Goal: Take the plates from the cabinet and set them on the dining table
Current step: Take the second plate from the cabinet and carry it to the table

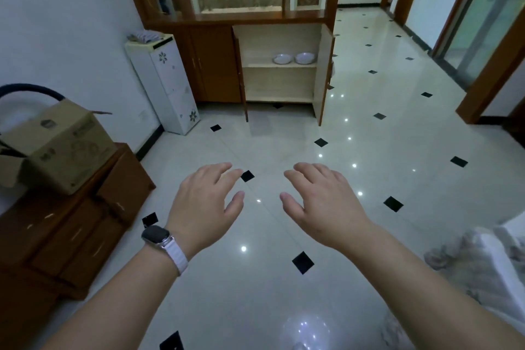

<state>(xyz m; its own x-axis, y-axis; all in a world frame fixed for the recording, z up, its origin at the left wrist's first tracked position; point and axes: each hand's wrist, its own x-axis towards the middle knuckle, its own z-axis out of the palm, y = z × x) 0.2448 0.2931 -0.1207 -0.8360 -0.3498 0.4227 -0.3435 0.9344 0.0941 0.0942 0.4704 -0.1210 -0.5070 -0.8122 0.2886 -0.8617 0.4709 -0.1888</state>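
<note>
1. The left grip [204, 202] is spread, its fingers loosely bent and the palm facing down. The right grip [321, 202] is just beside it in the same loose spread. Neither holds anything, and the two thumbs are near each other but apart.
2. Just behind the left grip, a dark-faced smartwatch on a white band [159, 237] sits on the wrist.
3. Beneath both grips lies a glossy white tiled floor with small black diamond insets [369, 128], dotted with reflected lights.
4. Well ahead of the grips, almost straight on, stands a brown wooden cabinet with a pale interior [279, 37]. Both of its doors are swung open.
5. On its upper shelf [261, 65], towards the right side, two shallow white round plates sit side by side. These are the left plate [283, 58] and the right plate [305, 57], both well apart from either grip. Whether their rims touch cannot be told.
6. Ahead and to the left of the grips, a narrow white unit with flower prints [170, 85] stands against the wall beside the cabinet.
7. To the left of the left grip, an open brown cardboard box [59, 148] rests on a low brown wooden chest [71, 224].
8. To the right, behind the right grip, is a pale patterned fabric [483, 264].
</note>
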